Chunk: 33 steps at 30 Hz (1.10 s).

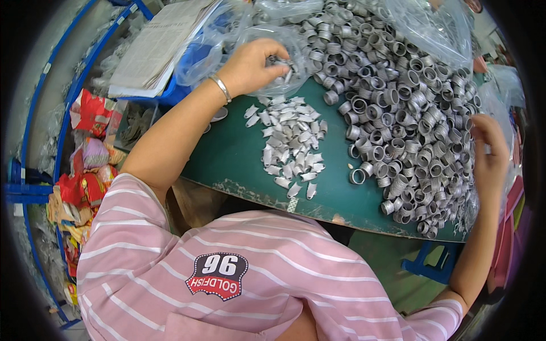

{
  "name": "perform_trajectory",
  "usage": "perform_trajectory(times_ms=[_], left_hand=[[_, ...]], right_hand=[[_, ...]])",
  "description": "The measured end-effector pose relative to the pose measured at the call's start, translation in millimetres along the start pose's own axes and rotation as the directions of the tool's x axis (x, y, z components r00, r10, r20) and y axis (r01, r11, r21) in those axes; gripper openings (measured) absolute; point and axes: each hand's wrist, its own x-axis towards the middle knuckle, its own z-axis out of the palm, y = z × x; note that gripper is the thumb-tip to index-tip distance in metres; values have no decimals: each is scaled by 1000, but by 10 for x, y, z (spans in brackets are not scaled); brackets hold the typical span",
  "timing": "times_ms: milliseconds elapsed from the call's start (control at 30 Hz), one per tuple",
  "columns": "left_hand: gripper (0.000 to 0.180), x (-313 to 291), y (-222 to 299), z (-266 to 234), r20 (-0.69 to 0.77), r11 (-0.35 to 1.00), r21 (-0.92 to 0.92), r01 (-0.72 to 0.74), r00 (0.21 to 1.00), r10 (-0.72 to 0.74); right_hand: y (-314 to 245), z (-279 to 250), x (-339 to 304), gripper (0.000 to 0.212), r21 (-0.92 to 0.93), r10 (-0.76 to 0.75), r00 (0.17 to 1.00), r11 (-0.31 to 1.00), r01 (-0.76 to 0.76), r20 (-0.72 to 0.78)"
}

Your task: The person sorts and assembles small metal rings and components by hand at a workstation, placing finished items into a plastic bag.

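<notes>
Green round-edged work table, paint chipped along the near edge.

Large heap of grey ribbed metal rings: spread over the far and right part of the table, reaching the near right edge.

Smaller pile of flat silvery ribbed clips: near the middle of the table, just left of the ring heap, stretching almost to the near edge.

Left hand, silver bangle at the wrist: at the far left part of the table, fingers curled shut on a clear plastic bag with a few silvery pieces pinched at the fingertips.

Right hand: at the right edge of the ring heap, fingers bent toward the rings; cannot tell whether anything is gripped.

More clear plastic bags: draped over the far right of the heap.

Stack of printed white paper sheets: rectangular, beyond the far left edge of the table, resting on a blue support.

Crumpled red and multicoloured foil wrappers: piled below the left edge of the table, beside a blue metal frame.

Pink white-striped shirt with a red-and-black shield-shaped patch: below the near edge.
</notes>
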Motion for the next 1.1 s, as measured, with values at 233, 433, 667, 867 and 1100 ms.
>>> perform_trajectory(times_ms=[233,433,667,867,1100], left_hand=[[46,-283,31,-349,-243,889,327,319,938,-248],[43,-12,24,-230,-1,787,474,395,894,-448],[24,-80,-124,-296,-335,934,23,356,883,-328],[18,-765,466,-297,-287,993,-116,18,957,-50],[19,-1074,521,-444,178,860,-467,207,974,-138]], right_hand=[[-1202,1170,697,25,207,-239,943,959,192,233],[-1321,2320,1470,40,243,0,955,967,-76,297],[-1355,2361,1600,18,316,69,984,941,-119,163],[-1285,1878,784,20,418,-295,953,859,296,-69],[-1242,1542,413,46,491,-424,719,861,131,551]])
